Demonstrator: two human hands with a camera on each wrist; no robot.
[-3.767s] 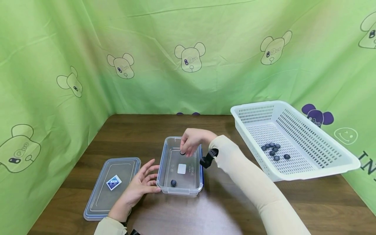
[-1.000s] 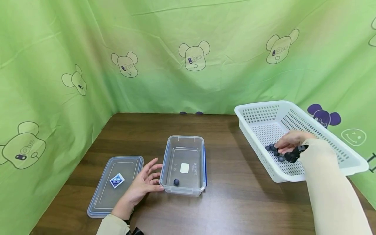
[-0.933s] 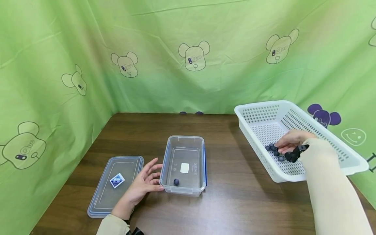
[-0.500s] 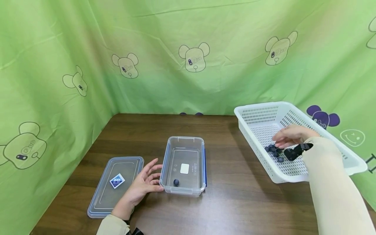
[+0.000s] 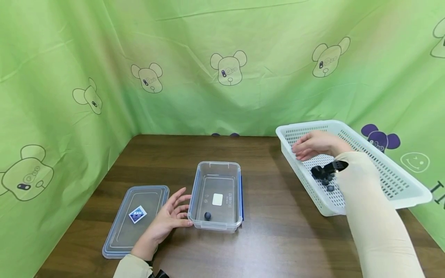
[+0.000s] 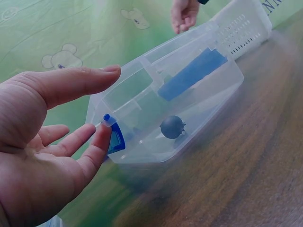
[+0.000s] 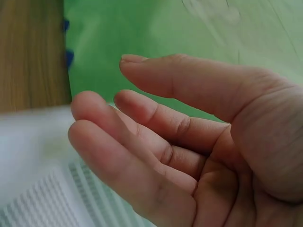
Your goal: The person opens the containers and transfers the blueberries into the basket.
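My left hand rests its fingertips against the left side of a clear plastic food container. In the left wrist view the fingers are only slightly bent beside the blue latch. A single blueberry lies near the container's front end; the left wrist view shows its crown. My right hand hovers above the left part of a white perforated basket, loosely curled. Nothing is between its fingers in the right wrist view. Several blueberries sit in the basket, partly hidden by the wrist camera.
Left of the left hand lies a clear lid with a blue edge and a blue diamond sticker. Brown wooden tabletop spans between container and basket. A green printed curtain hangs behind and at both sides.
My right hand carried a blueberry from the container to the basket and let it go among the others. It has since risen and moved left with nothing in it. The left hand stayed put.
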